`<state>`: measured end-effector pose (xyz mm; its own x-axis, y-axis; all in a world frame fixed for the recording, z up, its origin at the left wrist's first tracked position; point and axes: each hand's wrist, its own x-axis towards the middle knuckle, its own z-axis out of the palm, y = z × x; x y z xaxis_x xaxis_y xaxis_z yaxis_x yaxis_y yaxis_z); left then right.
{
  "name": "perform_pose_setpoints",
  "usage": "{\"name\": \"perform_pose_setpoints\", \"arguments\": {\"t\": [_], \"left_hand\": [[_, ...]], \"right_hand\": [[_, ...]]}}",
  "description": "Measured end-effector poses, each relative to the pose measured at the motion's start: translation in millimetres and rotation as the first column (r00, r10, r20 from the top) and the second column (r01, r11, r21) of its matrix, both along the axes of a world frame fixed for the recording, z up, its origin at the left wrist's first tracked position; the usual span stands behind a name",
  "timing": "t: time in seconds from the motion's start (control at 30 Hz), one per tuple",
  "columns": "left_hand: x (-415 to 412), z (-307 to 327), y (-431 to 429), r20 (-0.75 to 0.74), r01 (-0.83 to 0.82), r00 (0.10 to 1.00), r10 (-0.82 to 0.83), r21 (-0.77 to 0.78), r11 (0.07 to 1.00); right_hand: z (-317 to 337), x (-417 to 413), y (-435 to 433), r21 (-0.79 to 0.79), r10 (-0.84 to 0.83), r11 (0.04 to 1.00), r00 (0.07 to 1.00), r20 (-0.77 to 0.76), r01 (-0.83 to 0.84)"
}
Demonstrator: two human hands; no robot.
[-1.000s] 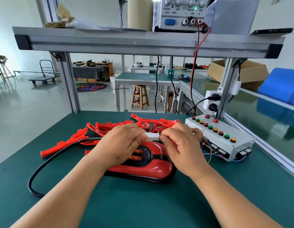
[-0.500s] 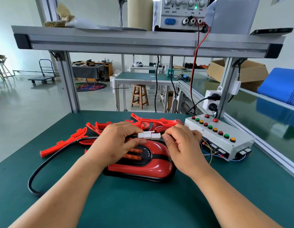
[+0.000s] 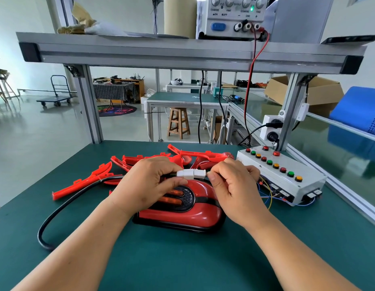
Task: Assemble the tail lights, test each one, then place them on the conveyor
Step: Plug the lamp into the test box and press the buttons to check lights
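Note:
A red tail light (image 3: 182, 211) with a black base lies on the green bench in front of me. Just above it, two white connectors (image 3: 190, 173) sit end to end. My left hand (image 3: 146, 183) pinches the left connector, whose black cable (image 3: 63, 208) loops off to the left. My right hand (image 3: 230, 183) pinches the right connector, whose thin wires run toward the white test box (image 3: 283, 175) with coloured buttons. The joint between the two connectors looks closed, but I cannot tell if it is fully seated.
Several loose red plastic lens parts (image 3: 140, 162) lie behind the hands. A power supply (image 3: 232, 15) stands on the overhead shelf, with a red lead dropping to the test box. The conveyor rail (image 3: 339, 185) runs along the right edge.
Both hands have drawn slightly apart along the cables, so more of the white connectors shows between the fingers. The tail light has not moved.

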<state>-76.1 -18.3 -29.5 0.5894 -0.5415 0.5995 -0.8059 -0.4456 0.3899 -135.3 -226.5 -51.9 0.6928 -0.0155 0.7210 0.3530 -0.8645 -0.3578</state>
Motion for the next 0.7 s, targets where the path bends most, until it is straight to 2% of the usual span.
{"name": "perform_pose_setpoints", "arguments": {"t": [0.17,0.7], "left_hand": [[-2,0,0,0.010,0.003,1.000,-0.003,0.051,0.999],[-8,1,-8,0.006,0.018,1.000,-0.018,0.057,0.998]], "right_hand": [[0,-1,1,-0.026,0.046,0.999,0.999,0.016,-0.045],[-4,0,13,0.019,0.031,0.999,0.997,0.074,-0.032]]}}
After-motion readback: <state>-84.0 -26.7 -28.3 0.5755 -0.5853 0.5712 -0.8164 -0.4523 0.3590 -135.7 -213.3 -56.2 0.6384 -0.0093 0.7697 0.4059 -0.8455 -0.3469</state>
